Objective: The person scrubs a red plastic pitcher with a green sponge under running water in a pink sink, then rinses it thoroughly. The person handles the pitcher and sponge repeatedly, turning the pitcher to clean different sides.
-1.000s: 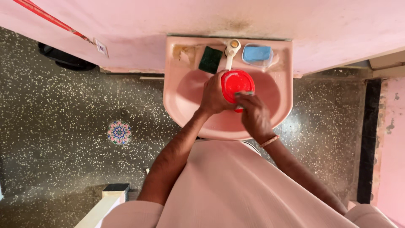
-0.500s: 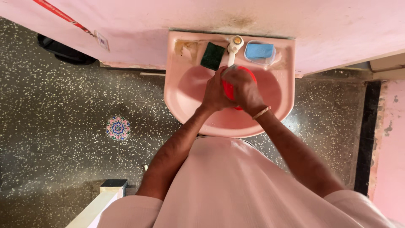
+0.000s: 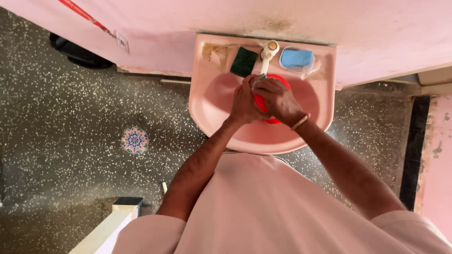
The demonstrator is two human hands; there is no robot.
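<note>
A: Round and red, that dish (image 3: 264, 107)? Where?

B: Down in the pink sink (image 3: 212, 106), right under the tap (image 3: 269, 49). Mostly hidden by fingers. Only a bit of red rim peeking out.

A: Held how?

B: Gripped by the left hand (image 3: 244, 99), wrapped tight round the near left edge. Covered on top by the right hand (image 3: 278, 98), fingers bent over it, up close to the spout. Gripping or only pressing down? Can't tell from here. Thin band (image 3: 300, 122) round that wrist.

A: Water running?

B: Too small to see. Maybe a little shine by the spout, no more.

A: And around the bowl of the sink?

B: Up on the back ledge, a dark green scrub pad (image 3: 244, 62) just left of the tap. A blue soap box (image 3: 296, 59) just right of it. Some brown stains in the far left corner.

A: Further out?

B: Speckled dark floor (image 3: 70, 141) on both sides. A little flower sticker (image 3: 134, 140) stuck to it, well away to the left. Pink wall (image 3: 376, 28) behind.

A: Anything that could go wrong?

B: Might slip, if wet and soapy, and drop and clatter in the sink. Could bump the spout too, being so close under it. Could splash onto the floor or the pale shirt (image 3: 263, 207), with the dish tipped the wrong way. Could knock the scrub pad down into the sink with a quick elbow move.
</note>
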